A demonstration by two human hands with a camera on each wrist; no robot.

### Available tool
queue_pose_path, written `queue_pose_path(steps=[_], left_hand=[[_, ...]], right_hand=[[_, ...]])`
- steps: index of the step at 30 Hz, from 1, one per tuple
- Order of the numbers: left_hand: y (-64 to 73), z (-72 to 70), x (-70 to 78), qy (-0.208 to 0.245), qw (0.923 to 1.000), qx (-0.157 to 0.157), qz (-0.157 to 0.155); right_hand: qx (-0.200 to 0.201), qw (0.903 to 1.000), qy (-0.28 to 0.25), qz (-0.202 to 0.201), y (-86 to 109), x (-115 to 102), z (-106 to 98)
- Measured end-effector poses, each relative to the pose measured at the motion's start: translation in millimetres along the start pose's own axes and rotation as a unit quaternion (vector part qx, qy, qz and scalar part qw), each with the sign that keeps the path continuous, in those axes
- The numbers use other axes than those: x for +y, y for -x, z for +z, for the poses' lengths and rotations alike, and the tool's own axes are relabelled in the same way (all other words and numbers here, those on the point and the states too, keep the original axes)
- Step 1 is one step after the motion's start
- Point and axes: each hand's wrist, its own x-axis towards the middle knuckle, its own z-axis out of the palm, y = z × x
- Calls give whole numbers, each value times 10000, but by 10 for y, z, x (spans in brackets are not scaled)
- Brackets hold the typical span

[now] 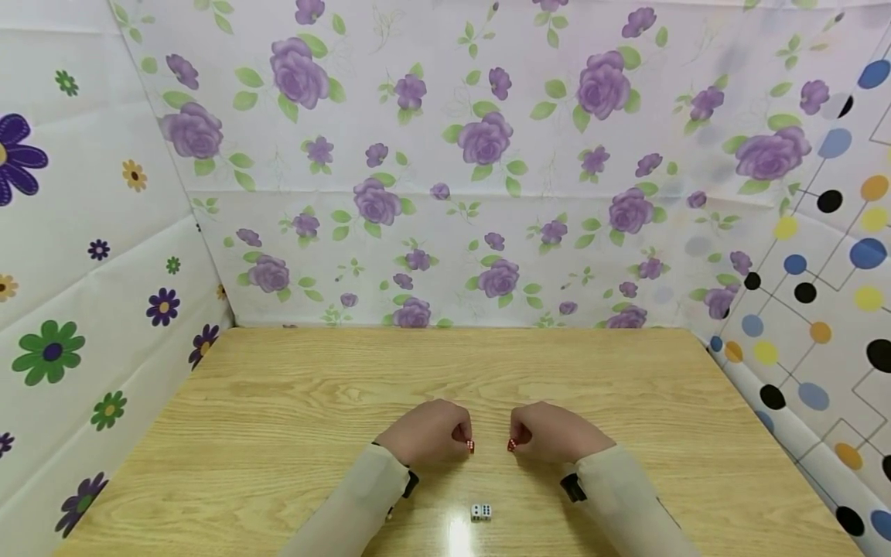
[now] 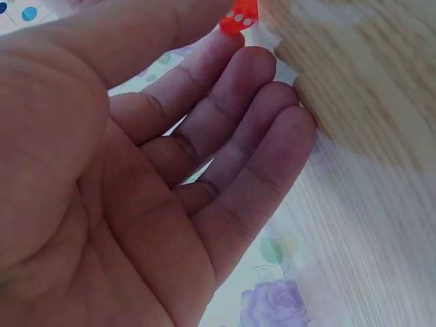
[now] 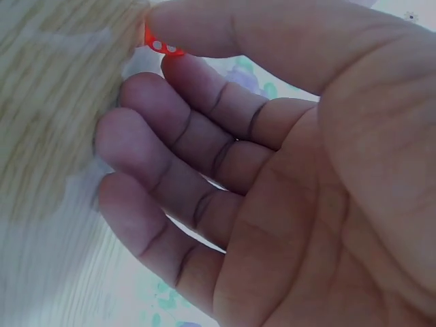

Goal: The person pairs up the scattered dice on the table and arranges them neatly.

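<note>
Near the middle of the wooden table, my left hand pinches a red die with white pips between thumb and index finger. Facing it across a small gap, my right hand pinches a second red die the same way. In the left wrist view the red die shows at the thumb tip, with the other fingertips right at the tabletop. The right wrist view has its red die partly hidden behind the thumb. Two white dice with black pips sit side by side, nearer the body between the forearms.
The light wooden table runs back to a wall covering with purple roses. A flower-print sheet hangs at the left and a dotted sheet at the right. Both wrists wear black straps.
</note>
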Motion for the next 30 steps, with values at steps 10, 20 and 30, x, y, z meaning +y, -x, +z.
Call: queue_pose_path(steps=[10,20,30], left_hand=[[-14,24,41,-183,9998,-26,-85],[-35,46,35,-96,9999,-3,-79],[-34,60,31,-214,9997,53,-62]], right_hand=[[-14,9999,56,-135,-18,-59,15],[99,9994,238,-242,-64,-63,76],[171,9989,312,-319,-62,-69,83]])
